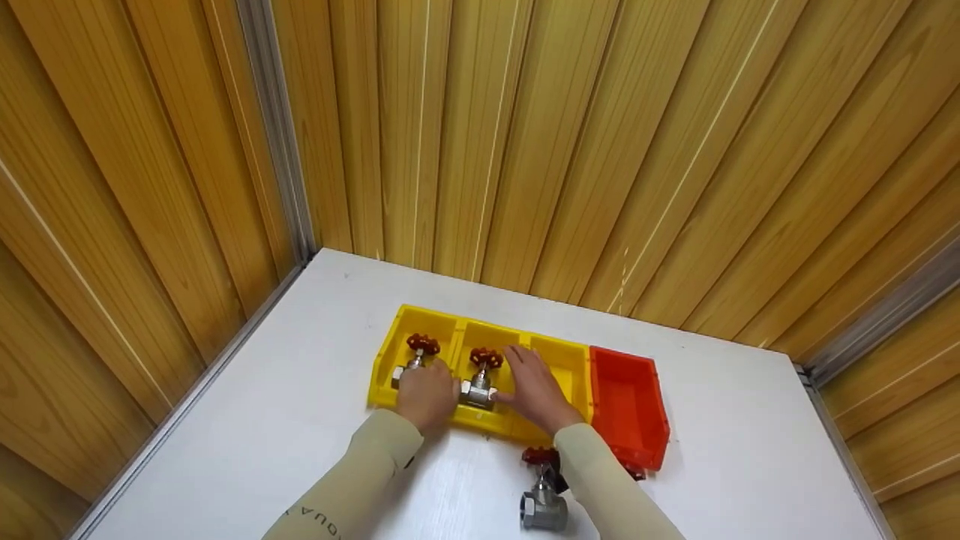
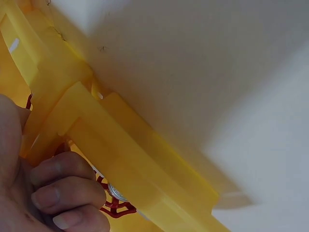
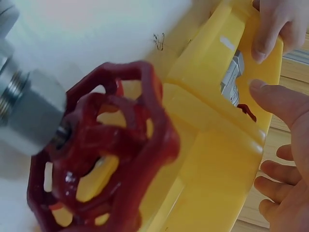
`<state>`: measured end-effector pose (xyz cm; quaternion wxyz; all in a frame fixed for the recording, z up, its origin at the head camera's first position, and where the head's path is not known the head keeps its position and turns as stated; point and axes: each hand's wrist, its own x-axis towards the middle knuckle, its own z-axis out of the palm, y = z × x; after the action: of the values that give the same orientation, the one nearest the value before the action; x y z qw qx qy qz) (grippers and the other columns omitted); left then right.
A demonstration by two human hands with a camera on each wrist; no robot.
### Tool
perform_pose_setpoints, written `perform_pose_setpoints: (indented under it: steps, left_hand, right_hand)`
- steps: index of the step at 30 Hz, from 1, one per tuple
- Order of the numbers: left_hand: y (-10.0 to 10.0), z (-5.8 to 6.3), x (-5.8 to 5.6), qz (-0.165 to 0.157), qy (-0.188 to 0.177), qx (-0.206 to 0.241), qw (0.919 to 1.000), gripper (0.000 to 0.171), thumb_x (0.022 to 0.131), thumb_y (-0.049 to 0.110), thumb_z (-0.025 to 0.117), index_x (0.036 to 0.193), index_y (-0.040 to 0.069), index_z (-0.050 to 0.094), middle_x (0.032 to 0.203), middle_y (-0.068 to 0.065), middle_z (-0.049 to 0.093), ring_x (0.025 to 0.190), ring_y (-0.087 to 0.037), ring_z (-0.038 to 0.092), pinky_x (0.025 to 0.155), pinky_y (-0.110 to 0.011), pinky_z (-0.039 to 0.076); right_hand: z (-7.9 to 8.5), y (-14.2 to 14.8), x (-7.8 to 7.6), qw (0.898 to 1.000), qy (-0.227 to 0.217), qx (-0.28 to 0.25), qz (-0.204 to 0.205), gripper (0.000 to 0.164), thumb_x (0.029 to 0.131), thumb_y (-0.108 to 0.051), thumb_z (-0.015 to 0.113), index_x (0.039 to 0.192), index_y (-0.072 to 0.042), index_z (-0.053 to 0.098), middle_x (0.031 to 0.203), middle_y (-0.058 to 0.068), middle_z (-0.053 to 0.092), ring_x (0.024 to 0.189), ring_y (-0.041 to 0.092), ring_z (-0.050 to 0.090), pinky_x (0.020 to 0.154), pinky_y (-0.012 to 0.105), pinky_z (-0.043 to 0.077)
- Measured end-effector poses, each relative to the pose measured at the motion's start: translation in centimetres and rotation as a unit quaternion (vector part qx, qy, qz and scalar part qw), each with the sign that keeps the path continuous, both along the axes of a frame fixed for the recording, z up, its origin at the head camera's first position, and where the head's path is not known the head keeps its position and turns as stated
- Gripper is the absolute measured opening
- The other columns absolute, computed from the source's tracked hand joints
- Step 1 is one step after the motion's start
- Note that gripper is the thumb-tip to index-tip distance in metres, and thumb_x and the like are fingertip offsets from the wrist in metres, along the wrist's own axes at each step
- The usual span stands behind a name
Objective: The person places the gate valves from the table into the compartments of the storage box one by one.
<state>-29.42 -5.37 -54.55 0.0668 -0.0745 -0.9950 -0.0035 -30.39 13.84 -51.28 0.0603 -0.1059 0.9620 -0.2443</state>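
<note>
Three joined yellow bins (image 1: 559,360) stand on the white table. A gate valve with a red handwheel (image 1: 424,344) sits in the left bin, and a second valve (image 1: 478,391) in the middle one. My left hand (image 1: 429,394) grips the divider between those bins, its curled fingers (image 2: 70,183) on the left bin's side; the grip is partly hidden. My right hand (image 1: 536,386) is over the wall right of the middle valve, fingers spread, thumb near the valve body; contact there cannot be told. Another valve (image 1: 544,506) stands in front, its red handwheel (image 3: 106,145) large in the right wrist view.
A red bin (image 1: 626,397) adjoins the yellow row on the right. Part of another red handwheel (image 1: 636,474) shows beside my right sleeve. Wood-patterned walls (image 1: 480,150) enclose the white table (image 1: 300,375) at the back and sides.
</note>
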Motion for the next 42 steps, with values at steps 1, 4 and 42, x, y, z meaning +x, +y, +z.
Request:
perform_pose_setpoints:
  steps: [1,4,42]
  left_hand:
    - [0.0,0.0,0.0,0.0,-0.003,-0.004,1.0,0.049,0.098,0.047,0.047,0.093,0.001,0.06,0.055,-0.003,0.044,0.045,-0.016,0.038,0.044,-0.032,0.037]
    - [0.0,0.1,0.0,-0.001,-0.009,-0.014,0.9999,0.053,0.099,0.048,0.045,0.102,-0.002,0.062,0.056,-0.003,0.045,0.045,-0.015,0.035,0.043,-0.03,0.032]
    - [-0.5,1.2,-0.3,0.002,-0.052,0.067,0.9964,0.052,0.095,0.055,0.048,0.074,0.008,0.055,0.06,-0.004,0.047,0.052,-0.019,0.043,0.049,-0.034,0.037]
  right_hand:
    - [0.0,0.2,0.1,1.0,0.002,-0.001,-0.001,0.086,0.081,-0.032,0.078,0.151,-0.019,0.031,0.159,0.005,0.028,0.149,0.033,0.019,0.117,0.051,0.022]
    - [-0.1,0.6,0.2,1.0,0.006,-0.003,-0.003,0.087,0.081,-0.032,0.078,0.152,-0.02,0.03,0.159,0.005,0.028,0.149,0.033,0.019,0.117,0.051,0.023]
    - [-0.5,3.6,1.6,0.999,-0.007,-0.039,-0.03,0.09,0.079,-0.042,0.077,0.152,-0.026,0.028,0.16,0.001,0.026,0.148,0.032,0.021,0.114,0.054,0.028]
